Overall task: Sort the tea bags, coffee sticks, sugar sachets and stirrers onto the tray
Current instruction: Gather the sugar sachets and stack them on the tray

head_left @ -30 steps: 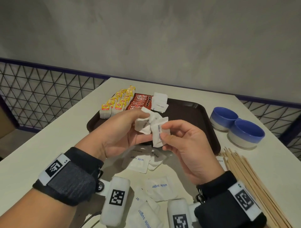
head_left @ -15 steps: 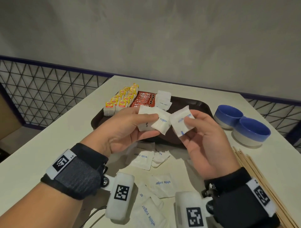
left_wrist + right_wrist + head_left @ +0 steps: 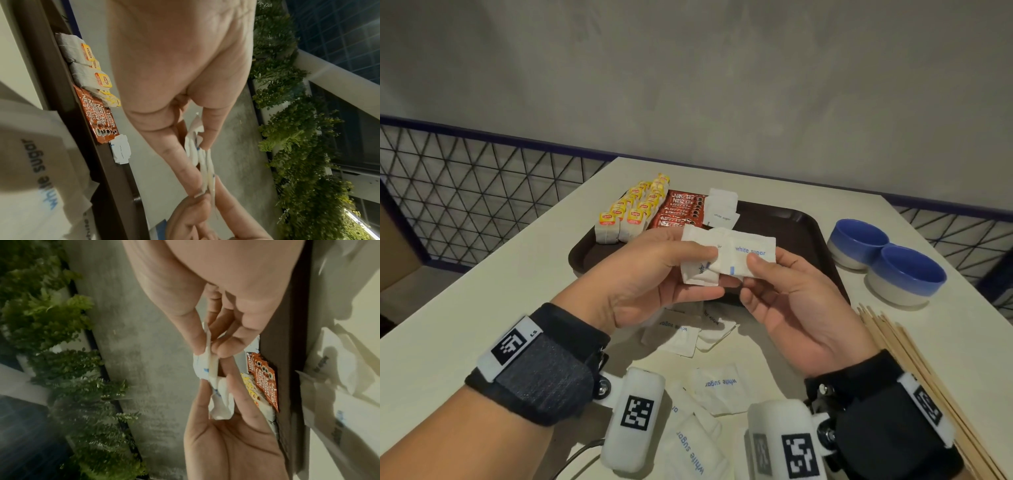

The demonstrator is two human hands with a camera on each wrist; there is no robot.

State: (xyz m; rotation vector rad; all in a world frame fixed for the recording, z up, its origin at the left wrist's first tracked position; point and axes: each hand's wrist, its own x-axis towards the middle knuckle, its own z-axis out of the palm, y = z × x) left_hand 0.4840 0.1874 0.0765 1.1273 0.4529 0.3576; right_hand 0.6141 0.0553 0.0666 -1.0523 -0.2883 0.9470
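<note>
Above the near rim of the dark brown tray (image 3: 801, 226), both hands meet on a small stack of white sugar sachets (image 3: 726, 255). My left hand (image 3: 671, 270) pinches the stack between thumb and fingers (image 3: 197, 162). My right hand (image 3: 774, 284) pinches the top sachet's right end (image 3: 207, 352). On the tray's far left stand yellow-tagged tea bags (image 3: 633, 212), then red coffee sticks (image 3: 681, 212), then a few sugar sachets (image 3: 720, 209). More loose sachets (image 3: 717, 383) lie on the table under my wrists. Wooden stirrers (image 3: 914, 370) lie at the right.
Two blue-and-white bowls (image 3: 887, 260) stand right of the tray. The cream table (image 3: 482, 298) ends at a mesh railing (image 3: 465, 185) on the left and a grey wall behind.
My right hand has brought its sachet left onto the stack in my left hand, laid flat with the print up. Both hands sit slightly farther over the tray.
</note>
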